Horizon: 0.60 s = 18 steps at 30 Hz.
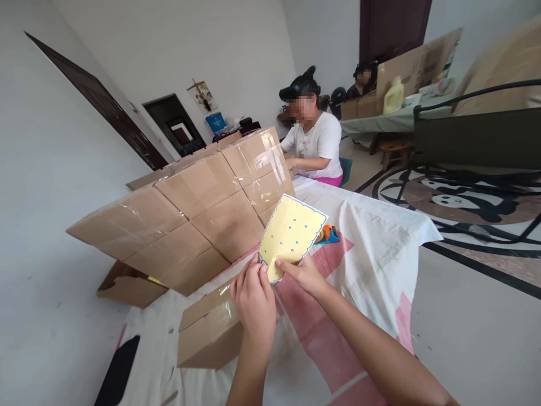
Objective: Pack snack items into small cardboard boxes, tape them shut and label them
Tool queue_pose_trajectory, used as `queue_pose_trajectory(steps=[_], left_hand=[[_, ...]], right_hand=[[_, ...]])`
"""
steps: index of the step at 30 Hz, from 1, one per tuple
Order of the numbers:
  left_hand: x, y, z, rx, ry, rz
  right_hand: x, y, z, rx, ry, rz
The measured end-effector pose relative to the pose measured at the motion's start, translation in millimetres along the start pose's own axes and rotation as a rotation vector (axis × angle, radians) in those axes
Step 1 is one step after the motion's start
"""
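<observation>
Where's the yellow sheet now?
Head view, right of center: the yellow sheet is held at its lower end by the left hand and right hand; an orange-and-blue object shows past its right edge.

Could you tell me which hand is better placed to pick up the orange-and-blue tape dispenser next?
Probably the right hand: it is nearer the tape dispenser, which is partly hidden behind the patterned yellow sheet. The left hand is farther. Both pinch the sheet, so the right would first need to let go.
</observation>
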<state>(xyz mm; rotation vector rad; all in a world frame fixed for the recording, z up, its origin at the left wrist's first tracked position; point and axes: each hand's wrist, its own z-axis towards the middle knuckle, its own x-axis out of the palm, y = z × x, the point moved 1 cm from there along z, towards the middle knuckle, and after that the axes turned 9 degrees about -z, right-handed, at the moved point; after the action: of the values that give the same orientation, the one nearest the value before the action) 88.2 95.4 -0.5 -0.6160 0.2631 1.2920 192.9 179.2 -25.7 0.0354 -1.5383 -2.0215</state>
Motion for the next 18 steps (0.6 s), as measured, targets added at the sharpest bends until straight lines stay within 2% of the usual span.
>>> queue_pose_trajectory(steps=[4,8,14,18], left_hand=[[5.0,4.4,-2.0,-0.084,0.010,0.006],[0.4,8.7,-1.9,-0.177,0.000,-0.032],[-8.7,14.4,4.7,-0.201,-0.013,-0.083],[-12.1,15.2,2.1,-0.225,-0.028,-0.117]], right_hand=[[0.1,-0.4,-0.2,0.037,-0.016,0.097],[-3.1,2.4,1.3,0.043,-0.038,0.139],[-16.0,-4.7,13.2,0.094,-0.168,0.192],[-28.7,-12.9,22.7,0.175,-0.190,0.211]])
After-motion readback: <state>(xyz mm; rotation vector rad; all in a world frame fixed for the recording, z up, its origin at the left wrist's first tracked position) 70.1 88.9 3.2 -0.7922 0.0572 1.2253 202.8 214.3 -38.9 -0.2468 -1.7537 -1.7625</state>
